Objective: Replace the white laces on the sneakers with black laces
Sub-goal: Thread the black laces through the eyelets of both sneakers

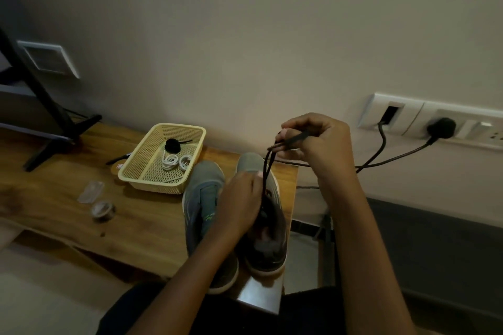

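Pinching both black lace (292, 139) ends, the right grip (313, 141) held them at one o'clock; the left grip (239, 198) clasped the sneaker (269, 250) on the bench (81, 185). Evening the ends would help.

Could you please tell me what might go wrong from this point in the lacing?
1. The right hand pulls the black lace up from the right sneaker, which stands near the table's edge; a hard tug might tip or drag it off.
2. Cables run close behind that hand, so the lace ends could snag on them.
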Motion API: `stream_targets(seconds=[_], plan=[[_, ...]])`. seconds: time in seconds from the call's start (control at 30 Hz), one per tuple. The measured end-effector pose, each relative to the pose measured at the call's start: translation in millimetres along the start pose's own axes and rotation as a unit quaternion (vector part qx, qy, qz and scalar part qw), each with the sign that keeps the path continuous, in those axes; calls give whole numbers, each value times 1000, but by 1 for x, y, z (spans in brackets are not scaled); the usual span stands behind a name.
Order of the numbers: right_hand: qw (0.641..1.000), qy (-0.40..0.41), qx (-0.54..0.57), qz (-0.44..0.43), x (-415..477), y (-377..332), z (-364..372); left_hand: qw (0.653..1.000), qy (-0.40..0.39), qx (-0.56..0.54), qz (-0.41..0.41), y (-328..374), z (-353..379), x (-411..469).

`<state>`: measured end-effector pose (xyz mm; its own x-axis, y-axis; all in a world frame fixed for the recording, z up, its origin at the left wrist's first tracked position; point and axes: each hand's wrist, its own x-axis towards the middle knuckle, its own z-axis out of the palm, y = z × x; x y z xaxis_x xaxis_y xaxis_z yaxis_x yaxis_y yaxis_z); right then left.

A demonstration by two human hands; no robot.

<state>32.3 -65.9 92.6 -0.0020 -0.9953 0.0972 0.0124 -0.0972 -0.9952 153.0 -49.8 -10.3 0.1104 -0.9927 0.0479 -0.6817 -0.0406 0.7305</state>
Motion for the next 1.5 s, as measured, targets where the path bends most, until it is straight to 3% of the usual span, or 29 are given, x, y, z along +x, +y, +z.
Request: stream_targets(seconds=[0.07,0.17,0.3,0.37,0.43,0.5,0.57,0.63,0.7,0.8,0.97,1.1,1.2,1.33,1.5], plan=[[999,35,14,28,2,12,0,993,30,116,22,5,3,-10],[997,40,-54,48,1,38,1,980,0,193,44,4,6,-28],[978,-35,-161,129,-12,84,2,956,-53,283,57,-4,10,-53],[954,-80,-264,112,-16,98,2,947,-68,307,61,-9,9,-61],[897,-129,-420,50,-18,101,3,952,-60,294,63,-10,7,-65],[831,-182,-526,5,-22,98,7,966,-3,254,54,-11,3,-69],[769,-226,-598,-17,-24,97,13,972,65,224,42,-14,-3,-70],[708,-273,-652,-12,-27,99,18,972,84,217,31,-19,-6,-69],[680,-310,-665,15,-29,100,25,974,68,213,21,-24,-7,-68],[690,-331,-642,45,-26,94,27,975,56,214,25,-23,-4,-68],[835,-285,-470,15,-10,73,4,985,61,162,16,-22,2,-69],[912,-108,-396,10,-1,83,-14,996,62,67,-21,-23,1,-66],[924,-70,-368,80,6,95,-29,996,74,13,-43,-24,1,-64],[907,-188,-361,111,2,98,-35,996,64,56,1,-24,-15,-62],[916,-211,-337,48,-3,97,-24,990,-106,75,61,-21,-34,-68]])
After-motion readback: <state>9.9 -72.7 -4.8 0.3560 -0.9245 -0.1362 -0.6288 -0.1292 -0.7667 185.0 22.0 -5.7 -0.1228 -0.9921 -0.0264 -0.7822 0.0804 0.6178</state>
